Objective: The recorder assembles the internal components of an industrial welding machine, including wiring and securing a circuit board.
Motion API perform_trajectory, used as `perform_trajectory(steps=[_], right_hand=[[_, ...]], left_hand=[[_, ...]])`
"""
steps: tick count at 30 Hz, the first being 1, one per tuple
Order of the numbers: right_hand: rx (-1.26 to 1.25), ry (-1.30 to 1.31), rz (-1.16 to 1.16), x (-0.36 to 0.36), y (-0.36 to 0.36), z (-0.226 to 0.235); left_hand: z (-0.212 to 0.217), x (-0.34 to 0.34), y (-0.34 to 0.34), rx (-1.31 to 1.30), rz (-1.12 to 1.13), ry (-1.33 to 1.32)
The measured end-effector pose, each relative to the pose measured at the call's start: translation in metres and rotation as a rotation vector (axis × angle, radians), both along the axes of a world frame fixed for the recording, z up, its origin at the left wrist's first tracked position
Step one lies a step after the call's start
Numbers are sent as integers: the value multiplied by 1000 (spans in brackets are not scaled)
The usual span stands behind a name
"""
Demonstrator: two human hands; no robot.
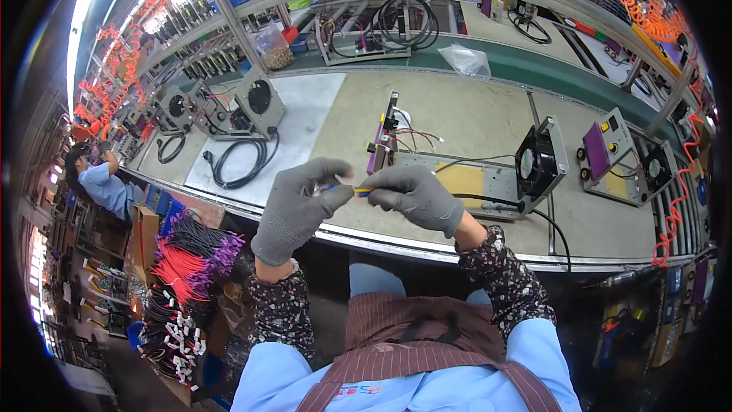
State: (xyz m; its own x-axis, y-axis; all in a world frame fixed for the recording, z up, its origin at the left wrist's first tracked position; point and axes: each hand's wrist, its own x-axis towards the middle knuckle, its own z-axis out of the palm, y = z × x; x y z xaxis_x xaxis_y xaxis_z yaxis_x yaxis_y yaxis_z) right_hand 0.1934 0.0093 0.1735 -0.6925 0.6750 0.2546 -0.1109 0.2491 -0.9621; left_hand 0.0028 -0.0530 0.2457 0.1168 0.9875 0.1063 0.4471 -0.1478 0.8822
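Note:
Above the bench's front edge, my gloved left hand (293,210) and gloved right hand (418,197) meet fingertip to fingertip. Between them runs a short stretch of thin yellow and blue wires (361,191), pinched by both hands; their ends are hidden in the gloves. A black cable (488,198) runs from behind my right hand to an open metal chassis with a black fan (540,162). Just beyond my hands stands that chassis's purple-edged panel (379,145), with loose thin wires and white connectors (427,136).
Another chassis with a purple panel (621,156) stands at the right. At the left are fan units (263,99) and a coiled black cable (240,160). Bundled red, black and purple wires (187,259) lie low left. A plastic bag (465,61) rests at the back. A person (107,183) works far left.

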Motion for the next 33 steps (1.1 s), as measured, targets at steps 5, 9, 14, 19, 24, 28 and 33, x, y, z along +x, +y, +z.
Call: perform_trajectory(steps=[5,9,14,19,24,28,33], right_hand=[[-156,33,-208,2,7,0],[-159,25,-281,5,10,11],[58,117,-362,13,20,31],[77,272,-763,60,79,28],[62,-21,-964,110,163,-17],[-152,-394,-845,93,193,-77],[-371,-501,-711,65,181,-106]], left_hand=[[-11,9,19,73,54,-413],[-12,17,33,85,111,-408],[-12,35,51,90,28,-339],[-21,41,102,171,6,-303],[-40,54,161,330,-117,525],[-52,70,190,270,-166,757],[-62,74,213,180,-86,1088]])
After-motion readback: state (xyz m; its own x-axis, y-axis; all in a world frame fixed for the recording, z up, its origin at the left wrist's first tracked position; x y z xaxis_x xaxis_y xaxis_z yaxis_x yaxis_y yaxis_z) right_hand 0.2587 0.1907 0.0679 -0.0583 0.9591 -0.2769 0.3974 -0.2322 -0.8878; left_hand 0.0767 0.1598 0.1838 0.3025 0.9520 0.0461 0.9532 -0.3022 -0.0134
